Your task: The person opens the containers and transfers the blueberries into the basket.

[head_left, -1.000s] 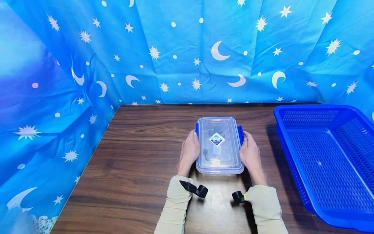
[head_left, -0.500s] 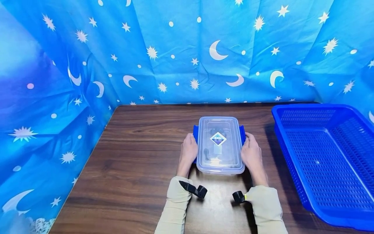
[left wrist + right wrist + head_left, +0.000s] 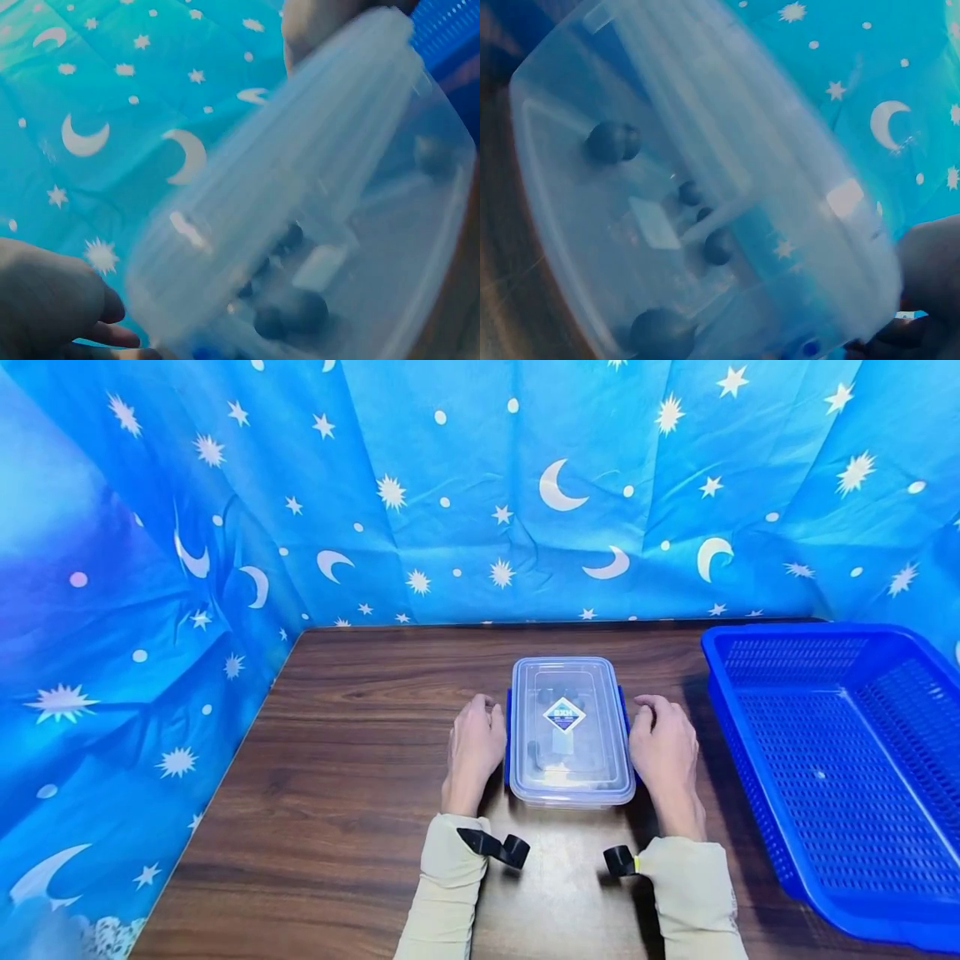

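Observation:
A clear plastic food container [image 3: 570,760] with a lid and a diamond-shaped label sits on the table. Narrow strips of its blue side latches [image 3: 509,735] show along both long edges. Several dark round objects [image 3: 660,334] lie inside, seen through the wall in the wrist views. My left hand [image 3: 476,735] is beside the container's left edge, fingers loosely bent and holding nothing. On the opposite edge my right hand [image 3: 666,743] has its thumb close to the latch and its fingers loosely bent; whether it touches the latch I cannot tell.
A blue perforated basket [image 3: 720,710] stands at the right of the brown wooden table [image 3: 360,760]. Behind and to the left hangs a blue cloth [image 3: 480,527] with moons and stars. Black wrist cameras [image 3: 514,852] jut inward from both sleeves.
Both blue latches stuck outward half a second ago with fingers on them; now they lie closer to the container's sides. Both hands have loosened and moved slightly outward.

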The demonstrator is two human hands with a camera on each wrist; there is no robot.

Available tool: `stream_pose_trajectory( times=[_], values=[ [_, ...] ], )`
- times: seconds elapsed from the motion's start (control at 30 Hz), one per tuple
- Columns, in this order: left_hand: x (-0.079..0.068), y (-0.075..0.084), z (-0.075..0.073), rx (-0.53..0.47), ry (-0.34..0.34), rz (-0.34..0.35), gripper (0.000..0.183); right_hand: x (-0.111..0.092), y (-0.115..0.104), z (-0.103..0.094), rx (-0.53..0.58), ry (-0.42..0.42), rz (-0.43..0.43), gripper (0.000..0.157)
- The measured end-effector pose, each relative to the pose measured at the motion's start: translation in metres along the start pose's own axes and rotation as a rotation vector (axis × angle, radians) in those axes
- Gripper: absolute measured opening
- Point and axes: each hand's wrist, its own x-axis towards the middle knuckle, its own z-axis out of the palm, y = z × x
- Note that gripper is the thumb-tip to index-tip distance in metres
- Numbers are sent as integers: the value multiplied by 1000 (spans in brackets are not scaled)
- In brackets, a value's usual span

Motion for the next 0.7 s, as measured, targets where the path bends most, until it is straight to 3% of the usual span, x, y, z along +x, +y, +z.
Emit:
stream_pose_trajectory(
  times=[0.1, 0.23, 0.7],
  values=[
    [0, 8, -4, -34, -25, 70, 29, 0, -4, -3, -17, -60, -18, 32],
    [-2, 14, -7, -41, -56, 113, 31, -2, -5, -3, -33, -130, -21, 33],
    [-5, 19, -8, -22, -51, 146, 32, -4, -11, -8, -21, -152, -27, 33]
  ],
)
